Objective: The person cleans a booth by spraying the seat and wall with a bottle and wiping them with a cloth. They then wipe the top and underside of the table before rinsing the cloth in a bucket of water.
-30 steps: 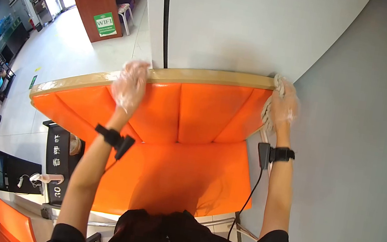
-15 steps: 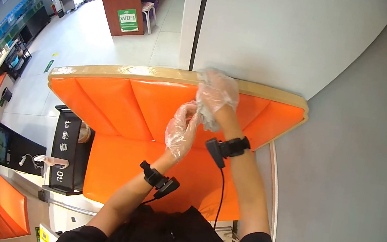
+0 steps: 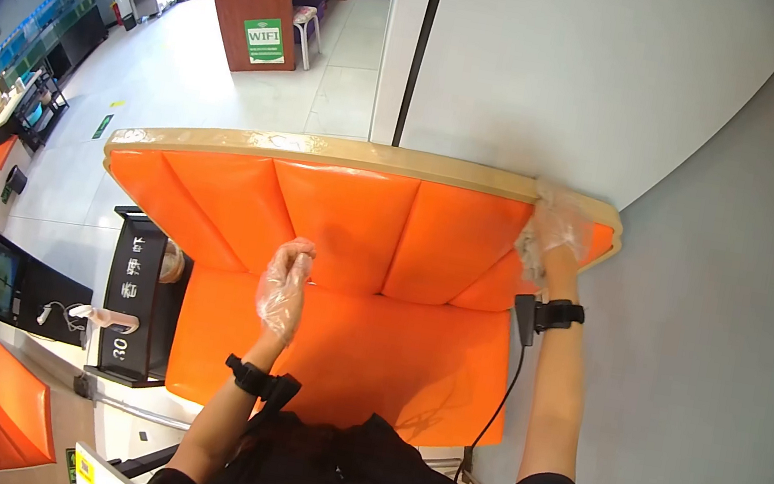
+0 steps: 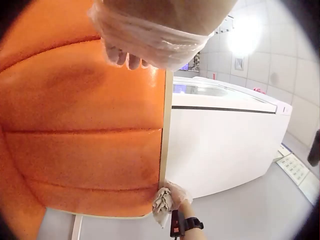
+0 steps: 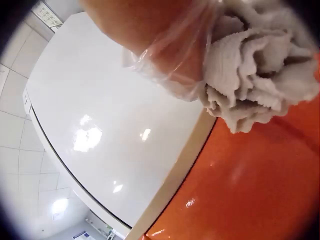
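An orange padded seat back [image 3: 340,219] with a tan top edge [image 3: 321,147] stands behind an orange seat [image 3: 332,335]. In a clear plastic glove, my right hand [image 3: 559,227] grips a crumpled grey cloth [image 3: 529,252] against the top edge near its right end. The cloth [image 5: 260,70] bunches beside the tan edge [image 5: 175,175] in the right wrist view. My gloved left hand [image 3: 284,289] is held in front of the seat back, holding nothing, its fingers loosely bent; in the left wrist view some fingertips [image 4: 132,61] show below the glove.
A large white cabinet [image 3: 576,69] stands right behind the seat back, and a grey wall [image 3: 738,328] rises at the right. Left of the seat is a black stand [image 3: 134,303] with white characters. A brown counter [image 3: 250,23] stands farther back.
My right hand has moved with the cloth from the right end to the middle of the top edge and back right. My left hand has left the edge and come down and nearer.
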Available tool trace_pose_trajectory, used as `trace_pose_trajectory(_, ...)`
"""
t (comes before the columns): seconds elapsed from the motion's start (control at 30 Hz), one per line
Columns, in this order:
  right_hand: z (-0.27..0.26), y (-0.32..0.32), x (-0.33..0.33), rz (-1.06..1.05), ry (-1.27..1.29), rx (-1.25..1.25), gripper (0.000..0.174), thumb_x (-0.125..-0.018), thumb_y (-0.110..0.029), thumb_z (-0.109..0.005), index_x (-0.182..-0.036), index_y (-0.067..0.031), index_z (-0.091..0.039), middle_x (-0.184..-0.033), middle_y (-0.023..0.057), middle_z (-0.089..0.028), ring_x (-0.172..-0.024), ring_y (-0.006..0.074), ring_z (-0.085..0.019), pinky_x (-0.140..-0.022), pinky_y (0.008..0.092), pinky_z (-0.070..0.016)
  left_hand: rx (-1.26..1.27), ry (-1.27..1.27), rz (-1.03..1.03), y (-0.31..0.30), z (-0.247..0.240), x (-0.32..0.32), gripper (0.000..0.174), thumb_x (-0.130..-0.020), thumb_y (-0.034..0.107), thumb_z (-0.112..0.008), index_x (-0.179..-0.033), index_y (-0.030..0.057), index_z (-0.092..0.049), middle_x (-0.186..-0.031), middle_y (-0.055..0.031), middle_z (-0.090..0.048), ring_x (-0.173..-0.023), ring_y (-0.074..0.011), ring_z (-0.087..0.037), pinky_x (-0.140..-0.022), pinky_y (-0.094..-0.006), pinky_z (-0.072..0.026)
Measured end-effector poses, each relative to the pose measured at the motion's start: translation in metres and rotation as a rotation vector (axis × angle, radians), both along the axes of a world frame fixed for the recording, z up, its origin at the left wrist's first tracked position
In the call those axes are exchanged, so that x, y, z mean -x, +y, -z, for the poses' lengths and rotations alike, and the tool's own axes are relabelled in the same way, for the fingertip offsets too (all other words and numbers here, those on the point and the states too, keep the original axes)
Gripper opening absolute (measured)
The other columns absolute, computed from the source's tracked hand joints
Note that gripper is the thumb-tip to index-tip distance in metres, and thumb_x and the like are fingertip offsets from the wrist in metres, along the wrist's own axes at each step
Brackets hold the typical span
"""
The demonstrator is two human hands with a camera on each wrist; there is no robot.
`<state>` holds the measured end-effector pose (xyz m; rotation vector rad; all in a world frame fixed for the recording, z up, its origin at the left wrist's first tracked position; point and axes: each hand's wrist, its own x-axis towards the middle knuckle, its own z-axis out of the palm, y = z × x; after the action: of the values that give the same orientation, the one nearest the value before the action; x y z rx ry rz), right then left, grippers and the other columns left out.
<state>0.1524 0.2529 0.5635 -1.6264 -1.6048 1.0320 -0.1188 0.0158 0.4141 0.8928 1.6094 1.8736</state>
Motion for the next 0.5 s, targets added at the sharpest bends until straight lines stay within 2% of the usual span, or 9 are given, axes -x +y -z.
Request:
trace_pose_trajectory(0.07, -0.006, 0.003, -0.006, 0.110, -0.152, -0.056, 0.047, -0.102, -0.040, -0.050, -0.067, -0.0089, -0.051, -0.052, 0.0086, -0.054, -0.038, 0.0211, -0.051, -0.032, 0.0353, -0.0363, 0.040, -0.122, -0.036, -0.005, -0.006, -0.001, 0.012, -0.104, 0.009, -0.053, -0.109, 0.0023, -0.062, -0.113, -0.0031, -0.059, -0.097, -0.0115, -0.055, -0.087, -0.0268, -0.0466)
trace_pose_trajectory(0.13, 0.002, -0.001, -0.004, 0.144, 0.160, -0.033, 0.042, -0.100, -0.032, -0.053, -0.064, -0.0102, -0.051, -0.053, 0.0093, -0.055, -0.040, 0.0209, -0.053, -0.033, 0.0347, -0.0380, 0.030, -0.130, -0.019, -0.009, -0.006, 0.000, 0.011, -0.104, 0.008, -0.053, -0.109, 0.0024, -0.062, -0.112, -0.0027, -0.059, -0.094, -0.0110, -0.053, -0.087, -0.0264, -0.0459)
trace_pose_trajectory(0.17, 0.004, -0.002, -0.002, 0.150, 0.156, -0.035, 0.042, -0.100, -0.032, -0.053, -0.064, -0.0102, -0.051, -0.053, 0.0093, -0.055, -0.040, 0.0209, -0.053, -0.033, 0.0347, -0.0380, 0.024, -0.131, 0.004, -0.011, -0.005, 0.000, 0.011, -0.104, 0.008, -0.053, -0.108, 0.0024, -0.061, -0.111, -0.0023, -0.058, -0.092, -0.0105, -0.051, -0.086, -0.0261, -0.0451)
trace_pose_trajectory(0.23, -0.014, -0.027, 0.031, 0.005, -0.152, -0.007, 0.038, -0.097, -0.029, -0.056, -0.064, -0.0115, -0.052, -0.051, 0.0085, -0.055, -0.039, 0.0207, -0.053, -0.033, 0.0333, -0.0388, 0.013, -0.126, 0.022, -0.010, -0.004, -0.004, 0.010, -0.104, 0.007, -0.052, -0.107, 0.0024, -0.061, -0.110, -0.0023, -0.058, -0.090, -0.0105, -0.049, -0.086, -0.0259, -0.0447)
trace_pose_trajectory(0.3, -0.015, -0.042, 0.058, -0.099, -0.038, 0.196, 0.025, -0.093, -0.027, -0.062, -0.073, -0.0121, -0.058, -0.065, 0.0078, -0.063, -0.051, 0.0204, -0.060, -0.042, 0.0354, -0.0481, 0.008, -0.120, 0.044, -0.007, -0.005, -0.013, 0.010, -0.104, 0.006, -0.052, -0.106, 0.0023, -0.061, -0.110, -0.0023, -0.057, -0.089, -0.0105, -0.048, -0.086, -0.0258, -0.0442)
trace_pose_trajectory(0.37, 0.061, -0.006, 0.078, -0.618, -0.639, -0.332, 0.010, -0.091, -0.021, -0.062, -0.087, -0.0125, -0.063, -0.089, 0.0055, -0.069, -0.073, 0.0200, -0.069, -0.060, 0.0386, -0.0560, -0.029, -0.124, 0.112, -0.003, -0.011, -0.021, 0.010, -0.104, 0.004, -0.050, -0.104, 0.0023, -0.060, -0.110, -0.0026, -0.058, -0.091, -0.0106, -0.048, -0.087, -0.0261, -0.0441)
trace_pose_trajectory(0.4, 0.061, -0.012, 0.093, -0.606, -0.640, -0.330, 0.010, -0.091, -0.021, -0.062, -0.087, -0.0125, -0.063, -0.089, 0.0055, -0.069, -0.073, 0.0200, -0.069, -0.060, 0.0386, -0.0560, -0.030, -0.124, 0.123, 0.000, -0.009, -0.023, 0.010, -0.104, 0.004, -0.050, -0.104, 0.0023, -0.060, -0.110, -0.0026, -0.058, -0.091, -0.0106, -0.048, -0.087, -0.0261, -0.0441)
trace_pose_trajectory(0.47, 0.052, -0.027, 0.119, -0.326, -0.381, -1.229, 0.019, -0.097, -0.019, -0.053, -0.102, -0.0063, -0.066, -0.060, 0.0156, -0.065, -0.045, 0.0310, -0.061, -0.042, 0.0501, -0.0505, -0.019, -0.014, 0.188, 0.002, -0.003, -0.025, 0.013, -0.107, 0.016, -0.052, -0.109, 0.0060, -0.061, -0.115, -0.0019, -0.061, -0.099, -0.0123, -0.058, -0.090, -0.0306, -0.0477)
trace_pose_trajectory(0.5, 0.044, -0.031, 0.114, -0.318, -0.384, -1.227, 0.019, -0.097, -0.019, -0.053, -0.102, -0.0063, -0.066, -0.060, 0.0156, -0.065, -0.045, 0.0310, -0.061, -0.042, 0.0501, -0.0505, -0.019, -0.013, 0.196, 0.002, -0.002, -0.027, 0.013, -0.107, 0.016, -0.052, -0.109, 0.0060, -0.061, -0.115, -0.0019, -0.061, -0.099, -0.0123, -0.058, -0.090, -0.0306, -0.0477)
